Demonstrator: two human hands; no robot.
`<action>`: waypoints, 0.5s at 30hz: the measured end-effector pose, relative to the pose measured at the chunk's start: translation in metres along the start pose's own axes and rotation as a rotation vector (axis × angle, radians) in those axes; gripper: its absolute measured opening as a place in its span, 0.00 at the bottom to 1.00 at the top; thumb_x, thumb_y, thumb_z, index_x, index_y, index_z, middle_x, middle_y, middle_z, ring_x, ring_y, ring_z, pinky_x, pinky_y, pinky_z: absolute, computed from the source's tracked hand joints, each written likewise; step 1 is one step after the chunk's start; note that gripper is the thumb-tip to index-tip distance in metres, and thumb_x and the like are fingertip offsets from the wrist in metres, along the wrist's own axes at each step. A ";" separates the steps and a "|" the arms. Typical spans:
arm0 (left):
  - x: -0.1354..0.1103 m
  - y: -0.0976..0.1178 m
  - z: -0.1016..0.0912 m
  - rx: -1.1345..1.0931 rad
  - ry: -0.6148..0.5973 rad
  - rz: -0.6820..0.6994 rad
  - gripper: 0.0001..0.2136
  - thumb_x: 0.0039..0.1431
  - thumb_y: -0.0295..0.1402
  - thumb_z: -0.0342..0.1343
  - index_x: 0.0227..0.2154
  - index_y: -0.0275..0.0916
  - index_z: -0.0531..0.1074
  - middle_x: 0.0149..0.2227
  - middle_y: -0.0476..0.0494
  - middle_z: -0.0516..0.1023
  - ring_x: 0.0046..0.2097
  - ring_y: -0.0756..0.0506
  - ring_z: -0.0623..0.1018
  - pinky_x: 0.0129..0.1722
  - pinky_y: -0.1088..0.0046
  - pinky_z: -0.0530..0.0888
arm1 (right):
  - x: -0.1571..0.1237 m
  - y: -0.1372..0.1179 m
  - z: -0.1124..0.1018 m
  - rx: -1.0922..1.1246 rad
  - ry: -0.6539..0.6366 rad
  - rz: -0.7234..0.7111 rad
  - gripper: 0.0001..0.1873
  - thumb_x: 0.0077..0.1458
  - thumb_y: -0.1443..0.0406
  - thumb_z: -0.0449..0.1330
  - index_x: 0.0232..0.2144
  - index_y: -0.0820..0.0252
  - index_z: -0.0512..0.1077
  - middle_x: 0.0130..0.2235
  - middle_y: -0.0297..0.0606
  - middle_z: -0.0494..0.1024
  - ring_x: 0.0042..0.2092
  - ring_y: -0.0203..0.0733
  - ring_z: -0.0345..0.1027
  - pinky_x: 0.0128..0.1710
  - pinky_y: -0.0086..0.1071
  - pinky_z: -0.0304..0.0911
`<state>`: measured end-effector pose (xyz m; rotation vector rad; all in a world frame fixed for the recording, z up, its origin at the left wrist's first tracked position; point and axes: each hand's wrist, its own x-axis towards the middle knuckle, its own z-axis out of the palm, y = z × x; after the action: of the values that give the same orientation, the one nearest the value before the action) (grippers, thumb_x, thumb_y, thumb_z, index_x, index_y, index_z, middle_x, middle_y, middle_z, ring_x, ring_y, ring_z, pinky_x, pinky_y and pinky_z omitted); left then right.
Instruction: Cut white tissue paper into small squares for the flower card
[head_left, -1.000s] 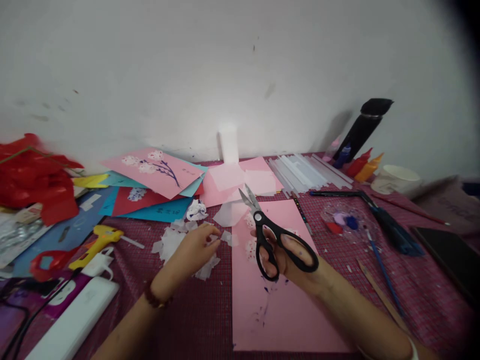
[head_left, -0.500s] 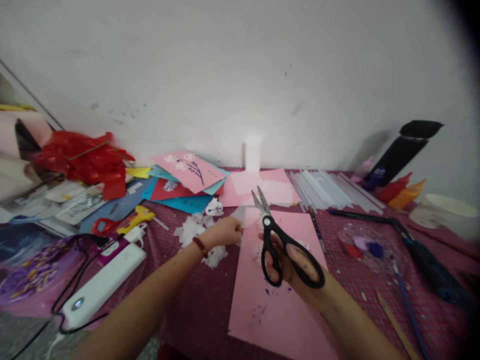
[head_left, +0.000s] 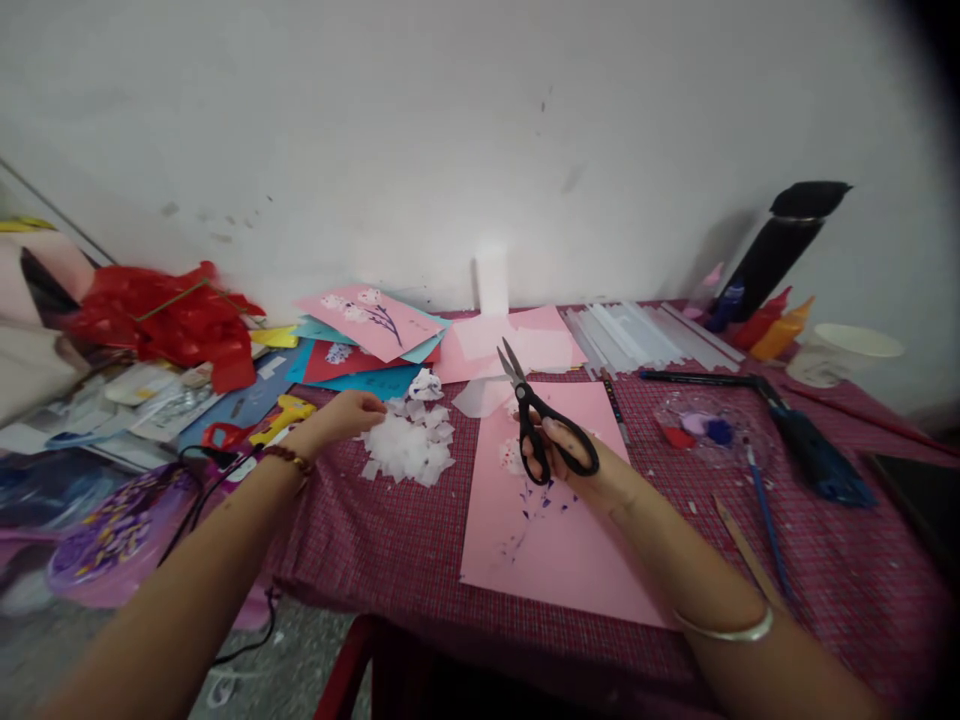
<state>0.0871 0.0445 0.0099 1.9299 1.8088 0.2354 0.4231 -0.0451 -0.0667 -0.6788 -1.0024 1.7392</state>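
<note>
Black-handled scissors (head_left: pixel 523 394) gripped in right hand (head_left: pixel 568 446), pink sheet (head_left: pixel 551 560) near worktop (head_left: pixel 375 540) front edge, left hand (head_left: pixel 345 417) fingers' state unclear, teal card (head_left: pixel 367 383) writing illegible

Looked forward and down from the wearer's head. Sat near the table (head_left: pixel 375 545), facing the wall (head_left: pixel 375 150) behind.

Right hand (head_left: pixel 553 455): gripping black-handled scissors (head_left: pixel 523 394), blades parted, above pink sheet (head_left: pixel 540 570).
Left hand (head_left: pixel 343 418): fingers curled, beside white paper pieces (head_left: pixel 409 445).
Pink sheet: bears purple paint marks (head_left: pixel 534 500).
Paint palette (head_left: pixel 711 455): red, lilac and dark blue paint (head_left: pixel 695 424), with blue paintbrush (head_left: pixel 765 520) at its edge.
Translucent glue sticks (head_left: pixel 630 338): laid together near the wall (head_left: pixel 375 140).
</note>
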 end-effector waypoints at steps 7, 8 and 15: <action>-0.002 0.006 -0.017 0.035 0.047 0.064 0.11 0.43 0.37 0.55 0.29 0.38 0.77 0.30 0.46 0.79 0.33 0.44 0.75 0.30 0.74 0.69 | -0.002 -0.015 0.007 -0.024 0.046 -0.013 0.25 0.49 0.49 0.66 0.41 0.60 0.70 0.30 0.34 0.73 0.26 0.35 0.66 0.25 0.29 0.60; -0.002 0.008 -0.017 0.037 0.050 0.069 0.12 0.43 0.37 0.55 0.29 0.38 0.77 0.30 0.46 0.79 0.33 0.45 0.75 0.30 0.74 0.69 | -0.002 -0.016 0.009 -0.027 0.056 -0.018 0.26 0.47 0.48 0.67 0.41 0.60 0.70 0.30 0.34 0.73 0.25 0.35 0.65 0.25 0.29 0.60; 0.017 0.041 0.016 0.037 0.039 0.127 0.11 0.46 0.36 0.56 0.32 0.37 0.78 0.28 0.47 0.79 0.31 0.46 0.75 0.27 0.76 0.69 | 0.000 -0.018 0.012 -0.044 0.159 -0.072 0.25 0.45 0.48 0.67 0.36 0.60 0.67 0.27 0.32 0.73 0.24 0.34 0.64 0.23 0.29 0.59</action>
<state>0.1322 0.0570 0.0114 2.0825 1.7273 0.2853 0.4220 -0.0456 -0.0457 -0.7874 -0.9453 1.5787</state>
